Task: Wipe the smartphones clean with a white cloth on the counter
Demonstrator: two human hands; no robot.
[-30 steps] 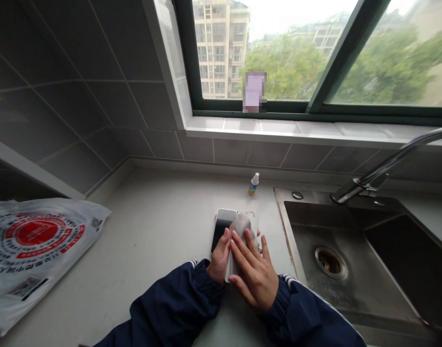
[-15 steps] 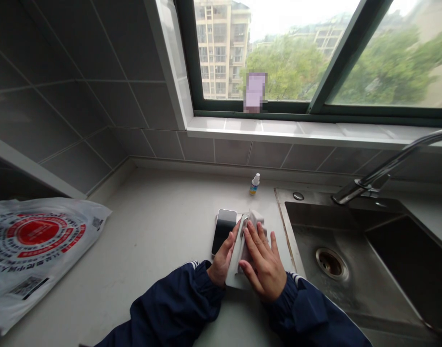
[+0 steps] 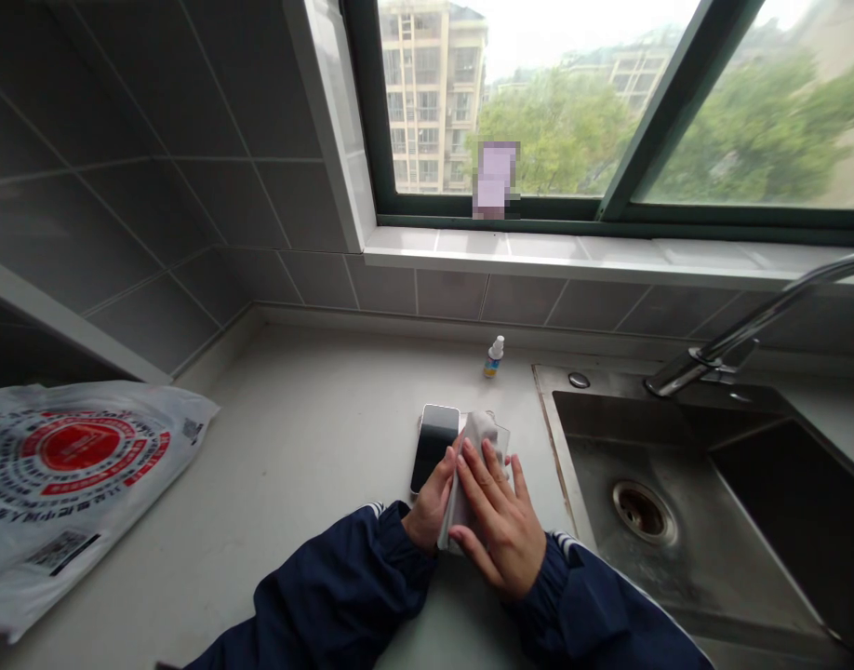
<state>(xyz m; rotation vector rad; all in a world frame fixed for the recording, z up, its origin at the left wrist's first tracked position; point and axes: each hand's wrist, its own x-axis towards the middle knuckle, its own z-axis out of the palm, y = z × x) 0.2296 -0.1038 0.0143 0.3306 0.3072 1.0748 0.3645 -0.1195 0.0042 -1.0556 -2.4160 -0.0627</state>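
Observation:
My left hand [image 3: 433,498] grips the edge of a white smartphone [image 3: 449,530], which is mostly hidden under a grey cleaning cloth [image 3: 474,461]. My right hand [image 3: 500,523] lies spread on the cloth, pressing it against the white phone. A second smartphone [image 3: 433,447] with a dark glossy screen lies flat on the counter just beyond my left hand, touching the side of that hand's fingers or very close to them.
A small spray bottle [image 3: 494,358] stands on the white counter [image 3: 294,419] near the tiled wall. A steel sink [image 3: 678,502] with a faucet [image 3: 706,355] is to the right. A printed plastic bag [image 3: 71,456] lies at left.
The grey cloth has slid back down over the white phone's back, covering the camera bump seen earlier. My right hand has shifted slightly with it, while the dark phone stays put.

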